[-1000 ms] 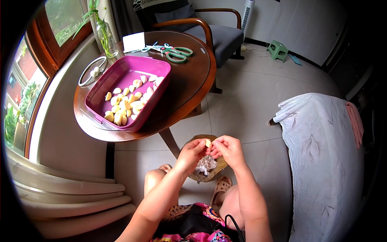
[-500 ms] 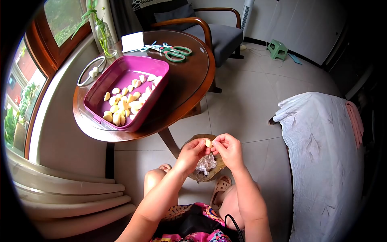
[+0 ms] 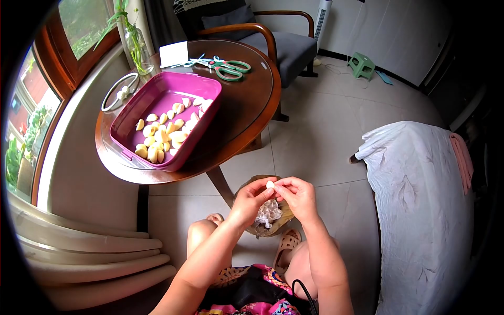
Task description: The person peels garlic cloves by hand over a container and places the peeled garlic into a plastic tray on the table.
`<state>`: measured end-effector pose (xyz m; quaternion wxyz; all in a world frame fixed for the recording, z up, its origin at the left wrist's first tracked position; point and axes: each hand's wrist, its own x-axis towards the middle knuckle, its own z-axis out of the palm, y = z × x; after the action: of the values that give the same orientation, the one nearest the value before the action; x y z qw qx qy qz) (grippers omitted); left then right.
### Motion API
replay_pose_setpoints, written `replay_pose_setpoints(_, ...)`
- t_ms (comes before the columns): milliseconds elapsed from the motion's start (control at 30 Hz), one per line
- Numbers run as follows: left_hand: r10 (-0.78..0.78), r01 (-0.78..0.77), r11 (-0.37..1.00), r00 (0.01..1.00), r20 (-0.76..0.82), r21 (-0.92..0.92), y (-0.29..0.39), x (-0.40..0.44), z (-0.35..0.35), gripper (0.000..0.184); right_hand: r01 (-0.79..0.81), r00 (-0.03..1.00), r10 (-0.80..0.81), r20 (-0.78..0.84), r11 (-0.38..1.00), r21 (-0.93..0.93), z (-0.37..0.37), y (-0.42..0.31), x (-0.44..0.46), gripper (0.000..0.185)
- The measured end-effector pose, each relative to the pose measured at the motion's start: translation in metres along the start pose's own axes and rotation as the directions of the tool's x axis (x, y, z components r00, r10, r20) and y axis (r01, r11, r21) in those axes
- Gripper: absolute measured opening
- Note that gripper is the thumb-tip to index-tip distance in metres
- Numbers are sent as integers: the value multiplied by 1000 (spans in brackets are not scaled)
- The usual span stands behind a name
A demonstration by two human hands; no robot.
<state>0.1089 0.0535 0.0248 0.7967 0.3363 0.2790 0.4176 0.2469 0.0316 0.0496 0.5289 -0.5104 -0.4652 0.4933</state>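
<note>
Between my two hands is a pale garlic clove (image 3: 270, 185), pinched at the fingertips. My left hand (image 3: 250, 201) grips it from the left with thumb and fingers. From the right, the fingertips of my right hand (image 3: 297, 196) close on its edge; whether they hold the clove or a bit of skin is too small to tell. Below the hands sits a brownish bin (image 3: 284, 216) with crumpled clear plastic (image 3: 268, 212) in it. On the round table, a purple tray (image 3: 181, 84) holds several garlic cloves (image 3: 160, 137), some peeled and some with whitish skin.
Green-handled scissors (image 3: 229, 70), a white card (image 3: 174, 54) and a vase (image 3: 138, 52) stand or lie on the wooden table (image 3: 252, 113). To the right is a cloth-covered piece of furniture (image 3: 415, 199). An armchair (image 3: 286, 50) and green stool (image 3: 361, 65) are farther back.
The clove has turned in my fingers and now shows a paler, rounder side. My left fingers have shifted slightly upward around it. The tray and table things look the same.
</note>
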Motion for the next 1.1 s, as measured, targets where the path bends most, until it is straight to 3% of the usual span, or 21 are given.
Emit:
replay_pose_setpoints(333,38,-38,996,999,-11,-81,1,0,2,31,20,1000,-21,-5,1000,-15,0,1,0,6)
replay_pose_setpoints(433,30,-30,1000,1000,8,6,-1,1,-3,32,84,996,-83,12,994,-75,0,3,-1,6)
replay_pose_setpoints(833,-36,21,981,997,-75,-193,6,0,4,33,45,998,-42,-52,997,68,-2,1,2,6)
replay_pose_setpoints(933,8,-16,982,999,-44,-189,2,1,0,33,65,993,-60,-104,997,47,-1,1,2,6)
replay_pose_setpoints(1100,97,-99,995,992,-79,-23,-3,2,-1,33,205,971,-220,-87,967,-154,3,4,-1,7)
